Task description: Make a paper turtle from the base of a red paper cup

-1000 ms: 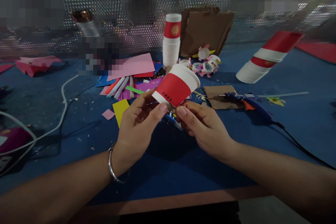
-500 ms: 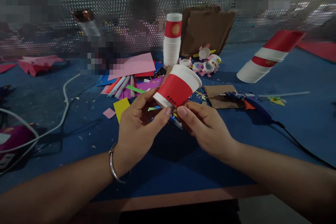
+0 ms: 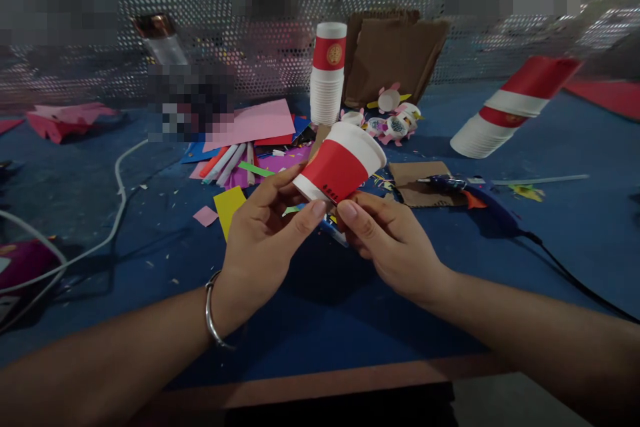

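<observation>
A red and white paper cup is held above the blue table, tilted with its mouth up and to the right. My left hand pinches the cup's base from the left, thumb and fingers closed on it. From the right, my right hand grips the same base, fingers curled under it. A metal bangle sits on my left wrist.
Behind the cup lie coloured paper sheets and markers. An upright cup stack, brown paper bags and small decorated cups stand further back. A leaning cup stack is at right. A glue gun with cord lies right; white cables left.
The cup has shifted slightly to the right and turned a little in my fingers. Both hands stay in about the same place.
</observation>
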`<state>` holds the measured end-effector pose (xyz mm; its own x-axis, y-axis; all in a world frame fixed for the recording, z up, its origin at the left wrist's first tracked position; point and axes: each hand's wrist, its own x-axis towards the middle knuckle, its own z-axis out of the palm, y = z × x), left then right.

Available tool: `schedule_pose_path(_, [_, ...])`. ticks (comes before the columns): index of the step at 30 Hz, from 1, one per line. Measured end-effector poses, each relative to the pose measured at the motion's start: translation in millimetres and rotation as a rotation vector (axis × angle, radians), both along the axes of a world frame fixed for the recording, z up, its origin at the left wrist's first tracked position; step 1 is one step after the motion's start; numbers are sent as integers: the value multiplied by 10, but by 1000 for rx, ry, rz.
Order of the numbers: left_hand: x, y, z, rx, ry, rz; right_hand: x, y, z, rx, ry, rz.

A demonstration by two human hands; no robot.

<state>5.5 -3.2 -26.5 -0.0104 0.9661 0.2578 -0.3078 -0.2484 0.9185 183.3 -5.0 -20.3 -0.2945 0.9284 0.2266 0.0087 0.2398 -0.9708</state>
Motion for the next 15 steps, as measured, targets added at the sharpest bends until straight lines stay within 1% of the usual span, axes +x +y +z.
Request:
schedule_pose_path(2, [1,-18,7,23,24,2,-2,-2,1,-2,5,7])
schedule_pose_path(7, [-12,-70,48,49,124,62,2,-8,-2,21,2,6])
schedule_pose_path(12, [-28,-77,83,40,156,53,17,-22,3,35,-20,3])
schedule_pose_path(15, [-35,-70,86,31,173,69,19,-23,12,24,-24,0])
